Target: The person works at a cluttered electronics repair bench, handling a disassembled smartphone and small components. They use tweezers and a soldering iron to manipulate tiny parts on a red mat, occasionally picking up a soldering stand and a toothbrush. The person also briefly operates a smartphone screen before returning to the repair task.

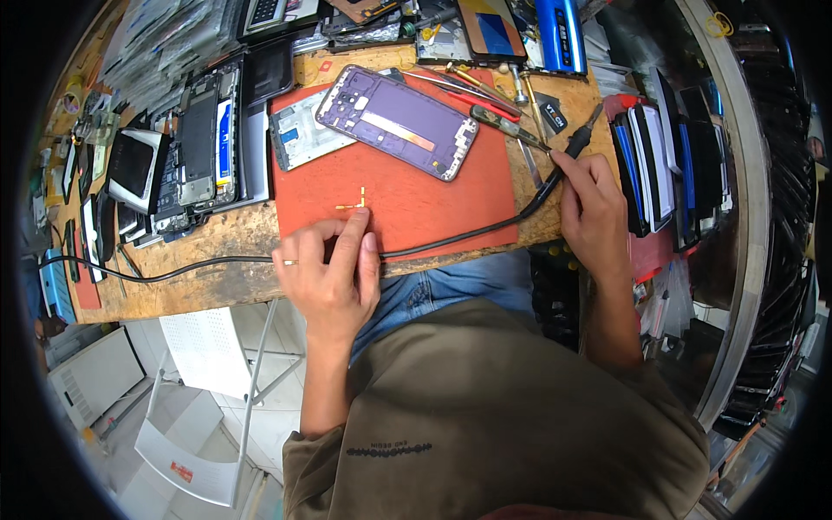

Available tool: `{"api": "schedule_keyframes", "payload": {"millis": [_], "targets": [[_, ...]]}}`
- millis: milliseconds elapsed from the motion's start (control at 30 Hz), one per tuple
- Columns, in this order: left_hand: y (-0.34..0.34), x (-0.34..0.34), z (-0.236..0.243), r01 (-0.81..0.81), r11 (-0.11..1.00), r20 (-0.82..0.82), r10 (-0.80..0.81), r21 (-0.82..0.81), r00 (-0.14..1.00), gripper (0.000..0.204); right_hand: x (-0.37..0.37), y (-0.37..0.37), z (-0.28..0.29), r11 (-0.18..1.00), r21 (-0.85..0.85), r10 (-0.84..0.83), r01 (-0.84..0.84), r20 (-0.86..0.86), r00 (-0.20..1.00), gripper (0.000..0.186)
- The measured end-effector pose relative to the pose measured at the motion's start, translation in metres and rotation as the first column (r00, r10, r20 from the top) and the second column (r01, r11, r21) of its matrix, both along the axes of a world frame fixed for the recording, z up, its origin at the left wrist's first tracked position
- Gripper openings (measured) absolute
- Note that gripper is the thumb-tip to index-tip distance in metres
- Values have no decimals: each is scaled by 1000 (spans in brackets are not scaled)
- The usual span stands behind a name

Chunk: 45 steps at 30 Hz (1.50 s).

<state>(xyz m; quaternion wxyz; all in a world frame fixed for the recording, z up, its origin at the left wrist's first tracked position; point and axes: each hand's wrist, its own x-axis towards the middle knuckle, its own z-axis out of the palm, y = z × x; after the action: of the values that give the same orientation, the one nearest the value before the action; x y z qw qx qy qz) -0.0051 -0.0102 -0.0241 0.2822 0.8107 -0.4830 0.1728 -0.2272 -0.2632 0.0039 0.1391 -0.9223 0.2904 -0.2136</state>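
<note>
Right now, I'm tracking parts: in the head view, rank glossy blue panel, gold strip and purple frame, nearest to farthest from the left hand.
1. Gold strip: just ahead of the left hand.
2. Purple frame: beyond it, slightly right.
3. Glossy blue panel: far side, right.

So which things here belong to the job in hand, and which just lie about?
In the job, judging by the hands:
left hand, at a small gold strip
right hand, holding a black corded tool
orange mat beneath the strip

Lying about, apparently:
purple phone frame, untouched
blue phone back
white folding chair
</note>
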Motion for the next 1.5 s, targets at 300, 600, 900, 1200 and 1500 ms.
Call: {"api": "schedule_keyframes", "payload": {"millis": [300,600,900,1200,1500], "targets": [[4,-2,3,10,996,-51,-6,85,999,29,0,3,9,1000,6,0,0,-78,997,31],[14,1,3,58,997,-16,-57,56,998,30,-5,5,-7,997,-76,9,1,131,991,32],[37,-16,15,152,987,12,-151,-54,988,17,-3,33,-7,966,-249,33,69,382,923,29],[38,-29,29,88,996,-127,-91,-31,988,12,37,63,-5,848,-66,507,-527,395,766,35],[-15,-1,25,-21,1000,-126,20,-4,992,10,69,59,-5,771,-33,596,-636,389,702,37]]}}
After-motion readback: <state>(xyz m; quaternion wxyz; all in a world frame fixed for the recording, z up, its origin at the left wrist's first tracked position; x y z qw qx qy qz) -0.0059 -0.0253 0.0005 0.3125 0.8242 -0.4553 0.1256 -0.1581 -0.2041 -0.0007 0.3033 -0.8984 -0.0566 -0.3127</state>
